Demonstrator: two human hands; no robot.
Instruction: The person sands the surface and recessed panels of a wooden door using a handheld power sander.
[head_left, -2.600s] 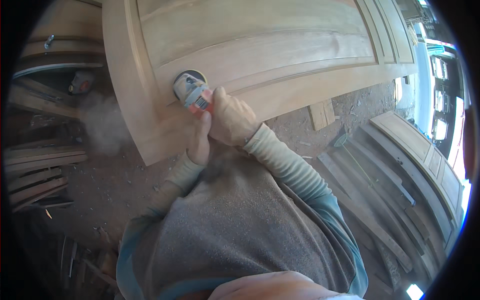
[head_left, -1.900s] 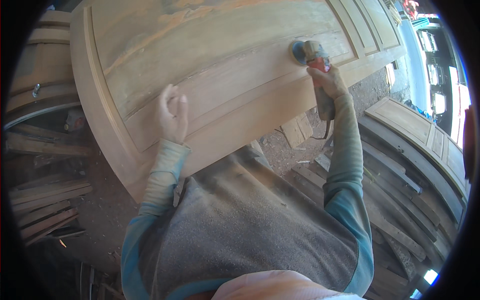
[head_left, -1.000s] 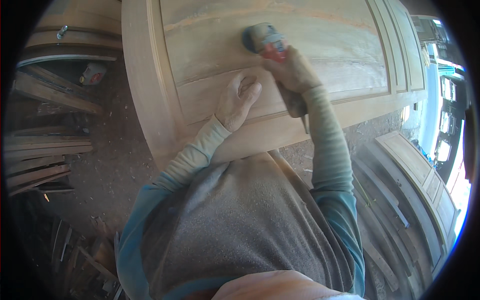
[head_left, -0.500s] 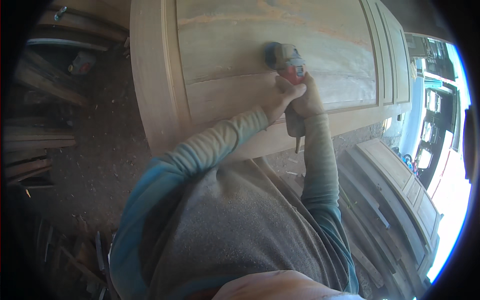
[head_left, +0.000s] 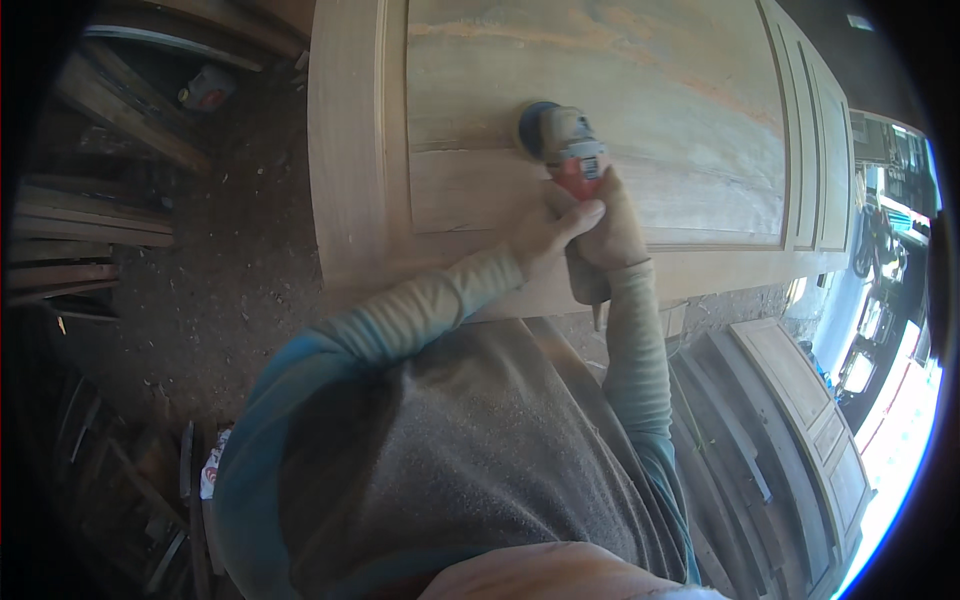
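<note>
Both my hands grip an angle grinder (head_left: pixel 582 172) with a grey and red body and a round dark disc (head_left: pixel 537 130). The disc is at the face of a pale wooden panelled door (head_left: pixel 470 195), over its large recessed panel. My left hand (head_left: pixel 545 228) is closed round the grinder's left side, its thumb lying across toward my other hand. From the right, my right hand (head_left: pixel 617 232) wraps the body. The rear of the tool sticks out below my hands. Fingers beneath the grinder are hidden. Dust covers my sleeves and apron.
Stacked boards (head_left: pixel 90 215) lie along the left, beyond a dirt floor (head_left: pixel 235 270) strewn with chips. Long planks (head_left: pixel 745 430) and another panelled door (head_left: pixel 800 375) lie to the right. A small red and grey object (head_left: pixel 207 90) sits at the far left.
The grinder has moved left and a little nearer across the door panel, with both hands still on it. The whole view has shifted, so the door appears further right.
</note>
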